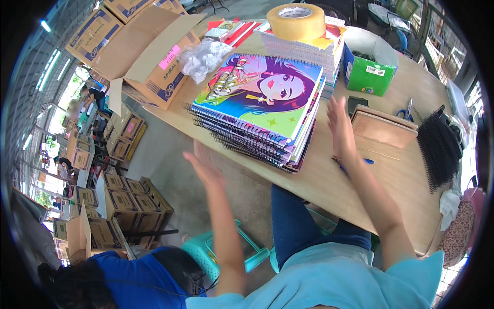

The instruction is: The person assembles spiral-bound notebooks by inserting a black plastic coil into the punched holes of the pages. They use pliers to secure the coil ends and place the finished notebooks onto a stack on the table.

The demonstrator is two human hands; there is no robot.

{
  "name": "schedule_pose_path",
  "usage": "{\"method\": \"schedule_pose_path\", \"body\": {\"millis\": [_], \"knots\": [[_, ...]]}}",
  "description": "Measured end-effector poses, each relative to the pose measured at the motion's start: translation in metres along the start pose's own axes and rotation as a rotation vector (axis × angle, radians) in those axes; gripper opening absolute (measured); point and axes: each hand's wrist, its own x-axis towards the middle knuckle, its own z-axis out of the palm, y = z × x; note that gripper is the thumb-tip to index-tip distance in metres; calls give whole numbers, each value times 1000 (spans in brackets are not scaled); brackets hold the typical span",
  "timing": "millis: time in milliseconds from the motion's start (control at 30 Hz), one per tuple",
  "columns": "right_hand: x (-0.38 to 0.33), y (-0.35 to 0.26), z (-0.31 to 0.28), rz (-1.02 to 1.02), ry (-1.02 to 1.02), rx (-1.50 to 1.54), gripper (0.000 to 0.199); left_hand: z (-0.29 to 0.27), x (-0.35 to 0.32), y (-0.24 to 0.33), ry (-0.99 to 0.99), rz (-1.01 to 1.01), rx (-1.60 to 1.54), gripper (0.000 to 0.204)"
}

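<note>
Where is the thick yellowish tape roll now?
In the head view, the tape roll sits right of top centre, atop the white paper stack, behind the colourful spiral notebooks, left of the green open box.

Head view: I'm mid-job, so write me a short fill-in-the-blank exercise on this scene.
1. The wide, yellowish roll of clear tape lies on ____ of the white-edged stack of paper.
2. The person's bare left hand holds ____.
3. Of both hands, the ____ one is nearer the brown rectangular block.
4. In the picture, the open green cardboard box stands to the ____ of the colourful spiral-bound notebooks.

Missing words: top; nothing; right; right.
</note>
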Motion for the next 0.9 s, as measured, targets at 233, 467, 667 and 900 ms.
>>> {"method": "schedule_pose_path", "body": {"millis": [233, 467, 667, 900], "knots": [[-79, 13, 81, 79, -43, 160, 92, -24, 133, -34, -695, -753, 24, 74], [22, -5, 45, 261, -324, 200, 81, -21, 22, -15, -776, -699, -661, 70], [131, -7, 44, 287, -414, 23, 78, 39, -48, -30, -234, -423, -519, 78], [51, -1, 30, -240, 60, -263, 69, -21, -74, -76, 41, 15, 182, 85]]}}
